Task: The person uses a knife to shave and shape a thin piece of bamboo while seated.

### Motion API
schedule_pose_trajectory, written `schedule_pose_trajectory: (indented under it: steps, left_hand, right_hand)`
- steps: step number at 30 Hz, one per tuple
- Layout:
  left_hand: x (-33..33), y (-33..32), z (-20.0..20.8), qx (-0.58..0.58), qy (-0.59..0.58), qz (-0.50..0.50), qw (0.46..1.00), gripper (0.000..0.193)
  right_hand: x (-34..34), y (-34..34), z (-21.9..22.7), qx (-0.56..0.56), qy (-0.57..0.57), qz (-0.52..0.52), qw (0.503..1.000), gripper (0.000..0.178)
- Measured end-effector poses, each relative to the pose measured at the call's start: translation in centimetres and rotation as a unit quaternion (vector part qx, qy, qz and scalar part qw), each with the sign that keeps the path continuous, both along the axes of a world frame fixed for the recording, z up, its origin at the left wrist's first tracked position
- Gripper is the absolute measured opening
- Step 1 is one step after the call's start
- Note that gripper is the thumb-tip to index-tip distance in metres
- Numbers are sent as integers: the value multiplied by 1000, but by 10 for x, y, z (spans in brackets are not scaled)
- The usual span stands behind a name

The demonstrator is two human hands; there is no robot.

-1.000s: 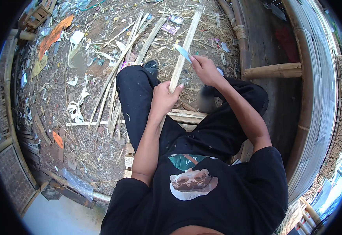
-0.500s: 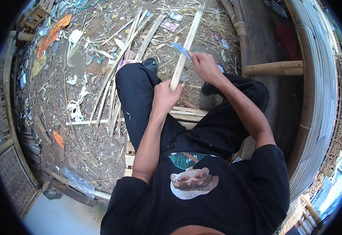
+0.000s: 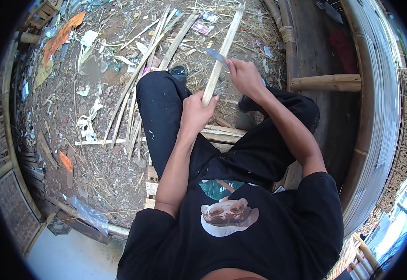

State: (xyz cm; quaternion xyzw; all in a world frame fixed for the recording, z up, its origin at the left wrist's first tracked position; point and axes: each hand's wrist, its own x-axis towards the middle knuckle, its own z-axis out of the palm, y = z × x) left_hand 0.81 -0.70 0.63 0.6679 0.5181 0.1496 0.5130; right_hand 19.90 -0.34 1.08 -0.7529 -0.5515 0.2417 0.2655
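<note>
Take the pale wooden strip (image 3: 228, 42) in front of you as the landmark: it slants up and away between your knees. To its left on the littered ground lie loose wooden strips (image 3: 178, 41), some crossing, with a purple wrapper (image 3: 202, 29) between them and it. Your left knee (image 3: 159, 95), in black trousers, stands left of its near end and beside the loose strips; a black shoe (image 3: 179, 71) shows past that knee. Farther left of it you have an orange scrap (image 3: 63, 36). Right of it, a bamboo bar (image 3: 325, 83) juts out past your right forearm, and wooden slats (image 3: 223, 134) sit below its near end.

Your left hand (image 3: 197, 112) is closed around the near part of the strip, thumb on its right side. Your right hand (image 3: 246, 78) is clamped on a knife (image 3: 217, 56), whose blade crosses the strip; you cannot tell whether its edge bites.
</note>
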Motion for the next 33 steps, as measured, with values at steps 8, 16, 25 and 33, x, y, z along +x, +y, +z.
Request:
schedule_pose_trajectory:
  steps: [8,16,25,33]
  left_hand:
    - [1,4,8,-5,-3,18,1000,34]
    - [0,3,11,-69,-8,22,997,33]
    - [0,1,-2,-13,-7,17,1000,32]
    - [-2,2,-6,8,-10,12,1000,30]
  right_hand:
    - [-2,4,1,-25,5,-6,1000,34]
    - [-7,-3,-7,11,3,27,1000,28]
    - [-11,-16,-22,10,8,34,999,33]
    - [-13,-18,-19,-5,14,72,997,30]
